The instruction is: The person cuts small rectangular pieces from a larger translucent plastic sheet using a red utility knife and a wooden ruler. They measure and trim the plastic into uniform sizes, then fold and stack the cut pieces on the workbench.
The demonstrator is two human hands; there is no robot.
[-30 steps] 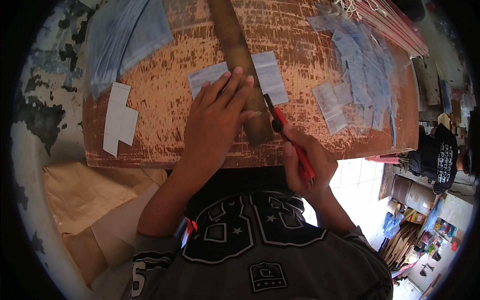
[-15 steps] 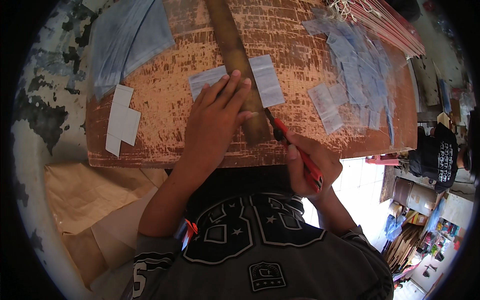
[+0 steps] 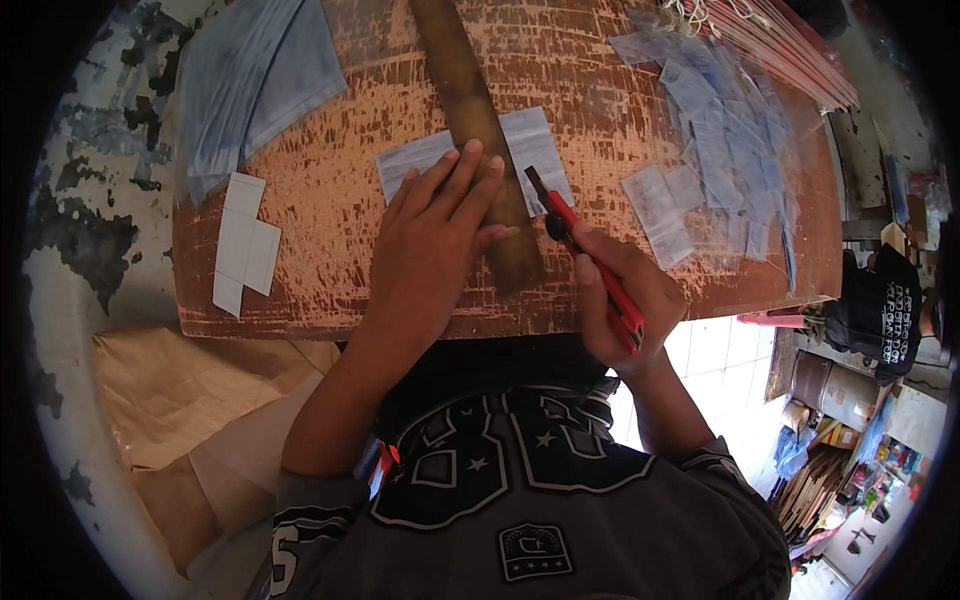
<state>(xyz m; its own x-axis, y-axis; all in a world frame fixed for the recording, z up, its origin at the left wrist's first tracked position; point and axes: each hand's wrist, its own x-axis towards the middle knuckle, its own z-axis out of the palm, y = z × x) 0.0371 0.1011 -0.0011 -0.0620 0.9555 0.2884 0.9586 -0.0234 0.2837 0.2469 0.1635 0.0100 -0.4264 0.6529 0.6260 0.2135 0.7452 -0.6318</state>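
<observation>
Through the head camera I see the left hand laid palm down, fingers extended and slightly spread, its fingertips and thumb on a long, flat, dark brown strip; it presses on the strip and does not grip it. The right hand is curled closed around a red-handled cutter with a dark blade and a black knob. Its blade points away from the person, just to the right of the strip's edge, over a piece of cloudy, bluish clear plastic. I cannot tell whether the blade touches it.

That plastic lies under the strip; more of it shows on the left, partly behind the fingers, and I cannot tell whether both parts are one sheet. The strip slants across a worn reddish-brown wooden tabletop, running out past my upper edge.

Farther left I have a stepped white paper cut-out with fold lines, and above it a fanned stack of large bluish plastic sheets. To the right lie two small overlapping clear plastic pieces, then a loose heap of similar pieces. Beyond the heap is a bundle of thin pink and white rods with white string at one end.
</observation>
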